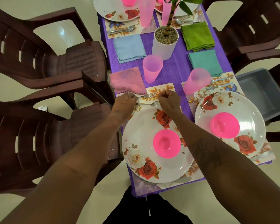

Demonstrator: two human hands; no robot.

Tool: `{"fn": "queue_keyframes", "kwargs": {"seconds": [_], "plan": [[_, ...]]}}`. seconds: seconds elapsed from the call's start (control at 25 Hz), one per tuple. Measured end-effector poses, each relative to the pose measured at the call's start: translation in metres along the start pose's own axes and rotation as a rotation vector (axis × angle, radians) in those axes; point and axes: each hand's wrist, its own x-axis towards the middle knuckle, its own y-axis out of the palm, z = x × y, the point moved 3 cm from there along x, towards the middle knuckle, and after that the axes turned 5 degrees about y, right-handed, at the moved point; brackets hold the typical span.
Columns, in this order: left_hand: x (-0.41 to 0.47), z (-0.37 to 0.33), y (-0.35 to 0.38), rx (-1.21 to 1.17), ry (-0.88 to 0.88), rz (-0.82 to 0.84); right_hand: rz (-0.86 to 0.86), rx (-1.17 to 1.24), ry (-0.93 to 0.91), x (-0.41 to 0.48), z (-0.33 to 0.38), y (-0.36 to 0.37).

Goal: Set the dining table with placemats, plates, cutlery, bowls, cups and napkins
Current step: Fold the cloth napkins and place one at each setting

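Currently, the fork (148, 95) is laid crosswise on the far strip of the near-L placemat (162, 88), tines to the R. Its handle end is pinched by the left hand (124, 101), fingers curled round it. The spoon (150, 103) is laid parallel, just nearer than the fork, with its bowl to the R and its handle running under the L hand. The right hand (169, 101) is held knuckles-up over the mat, just R of the spoon bowl, fingers curled in. Its fingertips are hidden, so whether anything is gripped can't be told.

A floral plate (144, 131) is set on the same mat, nearer than the cutlery, with a pink bowl (166, 143) at its centre. A pink napkin (128, 80) is seen at the mat's far-L corner, its near edge just beyond the fork. A pink cup (152, 67) is stood upright beyond the mat on the purple table (173, 68).

R-side setting: a 2nd plate (249, 110) w/ 2nd bowl (225, 125), a 2nd cup (196, 81) at the mat's far-L corner, cutlery (220, 86) beyond the plate, and a teal napkin (204, 62) further on.

Mid-table a white plant pot (166, 44) is noted between a blue napkin (129, 47) and a green napkin (197, 35). Two more settings are partly seen at the far end. Brown chairs (47, 62) are ranged along both sides, and a grey tub (257, 94) is noted off the R edge.
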Motion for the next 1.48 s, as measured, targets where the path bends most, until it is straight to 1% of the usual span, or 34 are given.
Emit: {"fn": "queue_keyframes", "kwargs": {"seconds": [0.24,0.36,0.48,0.8,1.2,1.48], "plan": [[0.005,-0.0008,-0.0014,-0.087,-0.067,-0.029,0.083,-0.058,-0.081,0.0005,-0.0029,0.0005],[0.0046,-0.0007,-0.0005,-0.106,-0.081,-0.043,0.116,-0.012,-0.088,0.001,-0.0027,-0.0007],[0.0052,-0.0003,0.0011,-0.12,-0.09,-0.04,0.149,0.042,-0.053,0.0013,0.0009,0.0],[0.0022,0.0003,0.0022,-0.105,-0.111,0.001,0.139,0.073,-0.023,-0.001,0.0005,0.0029],[0.002,0.0037,0.0015,-0.11,-0.102,0.003,0.137,0.068,-0.048,-0.0034,0.0009,-0.0032],[0.0032,0.0083,0.0034,-0.098,-0.102,0.009,0.13,0.078,-0.013,-0.002,0.0015,0.0025]]}}
